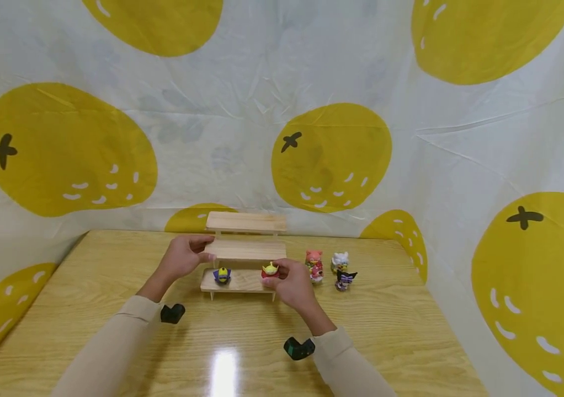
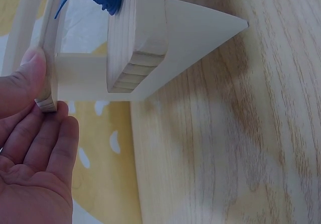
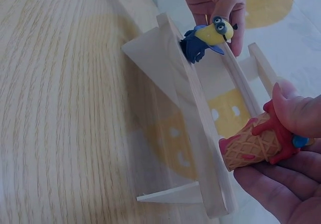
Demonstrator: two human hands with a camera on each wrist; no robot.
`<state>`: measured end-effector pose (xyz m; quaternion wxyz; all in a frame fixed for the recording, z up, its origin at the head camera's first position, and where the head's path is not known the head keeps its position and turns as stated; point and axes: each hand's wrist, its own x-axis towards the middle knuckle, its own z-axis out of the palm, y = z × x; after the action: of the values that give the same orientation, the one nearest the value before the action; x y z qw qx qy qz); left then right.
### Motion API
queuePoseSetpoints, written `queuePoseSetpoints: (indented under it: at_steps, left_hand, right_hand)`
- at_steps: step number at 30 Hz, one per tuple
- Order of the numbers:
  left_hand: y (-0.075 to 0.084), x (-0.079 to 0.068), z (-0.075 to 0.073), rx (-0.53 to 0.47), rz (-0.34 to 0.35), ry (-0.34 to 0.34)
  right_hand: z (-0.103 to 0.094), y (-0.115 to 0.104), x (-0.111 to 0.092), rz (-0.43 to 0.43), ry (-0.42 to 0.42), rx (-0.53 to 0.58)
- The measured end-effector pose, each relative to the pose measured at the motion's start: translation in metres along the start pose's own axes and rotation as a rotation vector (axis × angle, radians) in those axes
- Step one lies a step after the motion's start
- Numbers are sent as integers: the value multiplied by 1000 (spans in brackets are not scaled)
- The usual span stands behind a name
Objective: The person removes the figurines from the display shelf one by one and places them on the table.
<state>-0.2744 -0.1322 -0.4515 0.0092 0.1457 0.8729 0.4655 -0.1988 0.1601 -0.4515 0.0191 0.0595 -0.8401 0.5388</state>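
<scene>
A three-tier wooden display stand (image 1: 244,282) stands on the table. My left hand (image 1: 180,258) pinches the left end of its middle tier (image 2: 48,58), thumb above and fingers beneath. On the left of the bottom tier stands a yellow minion figurine (image 3: 200,39) in a blue cape. With thumb and fingers my right hand (image 1: 294,284) holds a figurine (image 3: 258,141) with a waffle-cone base and red drips, its yellow-green top visible in the head view. The cone's base is right at the bottom tier's surface, near its right end.
Right of the stand are a pink-and-red figurine (image 1: 314,266), a white-topped figurine (image 1: 340,260) and a black-and-purple figurine (image 1: 345,280). A white curtain (image 1: 242,138) with yellow fruit prints hangs behind the wooden table (image 1: 386,342) and along its sides.
</scene>
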Motion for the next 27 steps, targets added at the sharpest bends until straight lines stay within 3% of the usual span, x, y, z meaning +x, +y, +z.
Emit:
queuePoseSetpoints:
  at_steps: [27]
  left_hand:
    - [1,-1,0,-40,-6,-10]
  right_hand:
    - [-13,4,-5,-10,11,-59]
